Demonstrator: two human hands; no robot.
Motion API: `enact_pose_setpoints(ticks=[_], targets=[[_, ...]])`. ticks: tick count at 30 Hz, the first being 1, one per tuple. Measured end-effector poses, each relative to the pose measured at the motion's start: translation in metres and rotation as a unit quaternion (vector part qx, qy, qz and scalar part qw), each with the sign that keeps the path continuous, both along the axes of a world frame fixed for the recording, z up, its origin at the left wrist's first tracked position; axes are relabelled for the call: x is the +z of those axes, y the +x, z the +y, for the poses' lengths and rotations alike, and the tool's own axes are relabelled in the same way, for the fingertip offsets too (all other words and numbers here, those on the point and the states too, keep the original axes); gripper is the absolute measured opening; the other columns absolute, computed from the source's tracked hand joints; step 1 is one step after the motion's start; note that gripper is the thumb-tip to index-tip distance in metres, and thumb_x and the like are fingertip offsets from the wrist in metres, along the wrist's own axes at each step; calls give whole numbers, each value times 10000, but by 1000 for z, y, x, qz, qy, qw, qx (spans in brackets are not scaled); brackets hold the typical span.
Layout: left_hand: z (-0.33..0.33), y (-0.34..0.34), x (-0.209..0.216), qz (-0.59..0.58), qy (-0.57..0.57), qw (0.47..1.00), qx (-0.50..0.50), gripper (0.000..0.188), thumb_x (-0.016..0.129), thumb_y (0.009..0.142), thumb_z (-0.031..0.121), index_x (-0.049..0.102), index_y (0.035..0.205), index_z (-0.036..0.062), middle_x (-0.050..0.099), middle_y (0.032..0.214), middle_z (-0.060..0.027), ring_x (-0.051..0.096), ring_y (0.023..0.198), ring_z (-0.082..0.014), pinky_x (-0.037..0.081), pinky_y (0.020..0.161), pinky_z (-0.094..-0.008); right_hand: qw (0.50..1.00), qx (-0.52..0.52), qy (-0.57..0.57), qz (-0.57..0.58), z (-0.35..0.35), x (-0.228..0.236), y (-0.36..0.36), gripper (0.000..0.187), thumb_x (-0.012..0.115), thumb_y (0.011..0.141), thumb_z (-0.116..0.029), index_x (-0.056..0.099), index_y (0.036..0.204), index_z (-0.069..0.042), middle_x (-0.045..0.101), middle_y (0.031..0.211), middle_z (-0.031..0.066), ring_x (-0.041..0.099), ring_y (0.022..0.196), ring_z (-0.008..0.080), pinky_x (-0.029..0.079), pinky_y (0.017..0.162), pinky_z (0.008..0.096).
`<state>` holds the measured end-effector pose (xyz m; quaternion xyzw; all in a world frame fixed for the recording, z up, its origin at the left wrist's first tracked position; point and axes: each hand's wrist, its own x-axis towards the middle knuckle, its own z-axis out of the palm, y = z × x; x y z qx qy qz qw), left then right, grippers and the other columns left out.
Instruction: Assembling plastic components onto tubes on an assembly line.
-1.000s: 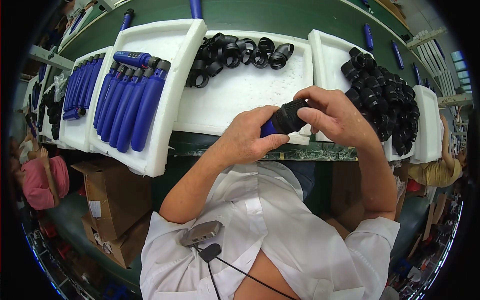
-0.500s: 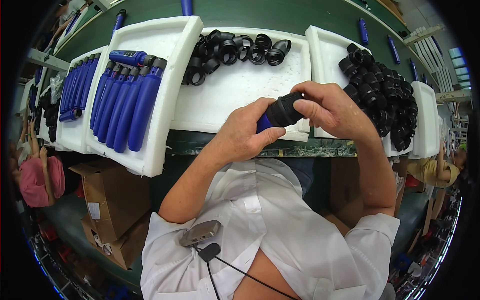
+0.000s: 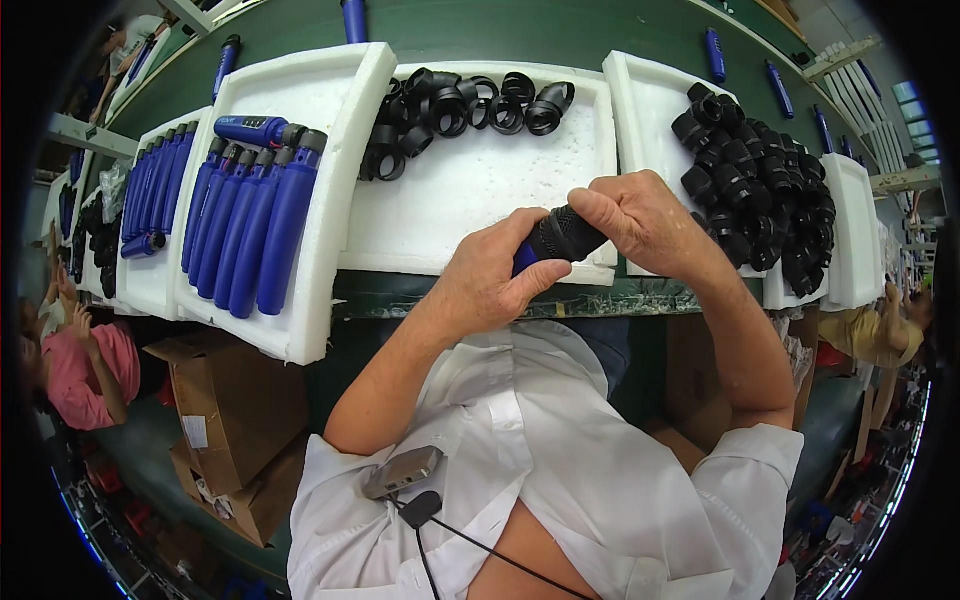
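In front of my chest I hold a microphone [image 3: 562, 236] with a blue body and a black mesh head, tilted up to the right. My left hand [image 3: 488, 278] is wrapped round its blue body, most of which the palm hides. Closed over the end of the black head is my right hand [image 3: 652, 226], thumb on top and fingertips partly hidden. Just beyond my hands lies a white foam tray [image 3: 490, 210] with loose black rings [image 3: 448, 112] along its far side.
A foam tray of blue microphone bodies [image 3: 283, 240] stands at the left. To the right, black microphone heads [image 3: 750, 180] are heaped in another tray. Several blue bodies [image 3: 715, 55] stand farther back on the green bench. Cardboard boxes [image 3: 235, 400] sit below left; co-workers are at both sides.
My right hand has turned on the microphone's head, its thumb shifting up and left toward the tip. My left hand keeps its hold on the body. The view has moved slightly.
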<state>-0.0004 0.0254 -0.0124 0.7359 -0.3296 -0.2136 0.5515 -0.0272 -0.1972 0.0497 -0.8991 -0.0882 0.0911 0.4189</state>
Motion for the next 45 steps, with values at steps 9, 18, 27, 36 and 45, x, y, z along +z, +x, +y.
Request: enact_pose_setpoints(ticks=[9,18,27,36,45], targets=[[8,8,10,-68,16,998,2,485,740,890,321,584,1213,-7,672,975,-215,674,871,-358,528,792,-406,990,22,129,53,1,11,-14,373,656,913,-146,595,1237,29,664,970,170,652,840,253,529,758,348],[9,8,14,-54,-15,998,-3,487,749,866,311,608,1184,-30,678,980,-219,676,877,-359,529,803,-409,989,81,120,-41,-6,15,-13,456,683,829,6,600,1276,-21,642,1100,111,633,949,208,509,854,325],[6,4,10,-101,-17,995,9,466,755,863,292,604,1171,-23,670,963,-210,672,857,-358,533,781,-401,997,11,72,34,3,11,-8,358,633,942,-296,647,1034,50,673,770,162,647,684,254,516,640,354],[6,2,6,-133,-1,990,41,464,762,855,277,594,1179,-10,662,944,-203,671,827,-354,531,743,-405,998,-29,46,-35,14,-5,-5,434,570,980,-372,637,897,48,636,731,188,636,664,298,504,616,390],[1,0,-1,-131,-12,990,52,481,757,862,285,581,1193,-15,659,954,-204,669,822,-359,531,735,-409,995,-45,38,-80,18,-14,-5,363,543,1000,-324,640,875,3,610,726,185,614,653,350,486,602,428]])
